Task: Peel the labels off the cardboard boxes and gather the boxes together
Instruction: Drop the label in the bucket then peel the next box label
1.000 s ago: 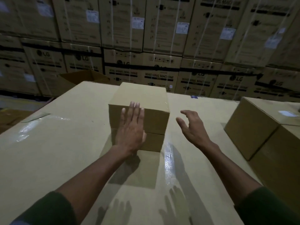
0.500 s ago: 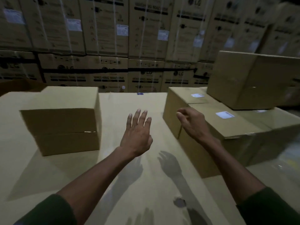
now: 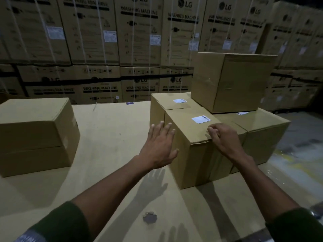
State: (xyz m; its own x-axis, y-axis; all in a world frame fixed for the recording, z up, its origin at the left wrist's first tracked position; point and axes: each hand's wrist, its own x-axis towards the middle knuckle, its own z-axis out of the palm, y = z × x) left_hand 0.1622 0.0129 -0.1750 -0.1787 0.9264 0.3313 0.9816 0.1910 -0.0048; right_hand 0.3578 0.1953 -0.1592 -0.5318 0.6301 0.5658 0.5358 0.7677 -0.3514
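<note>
A cardboard box (image 3: pixel 195 154) with a white label (image 3: pixel 201 119) on its top stands at the right of a large cardboard surface (image 3: pixel 108 130). My left hand (image 3: pixel 160 145), fingers spread, lies against the box's left side. My right hand (image 3: pixel 222 137) rests on the box's top near edge, fingers curled, just below the label. Behind it is a second labelled box (image 3: pixel 167 103) with its label (image 3: pixel 180 100). A third box (image 3: pixel 262 130) at the right shows a label (image 3: pixel 242 113). A plain box (image 3: pixel 232 82) sits on top of them. An unlabelled box (image 3: pixel 35 135) stands apart at the left.
A wall of stacked washing machine cartons (image 3: pixel 139 41) closes off the back. The floor (image 3: pixel 300 147) shows at the right, past the surface's edge. A small hole (image 3: pixel 150 217) marks the surface near me.
The view swung right from the left box to the stack at the right. Both hands left the left box and reached the near labelled box, left on its side, right on its top.
</note>
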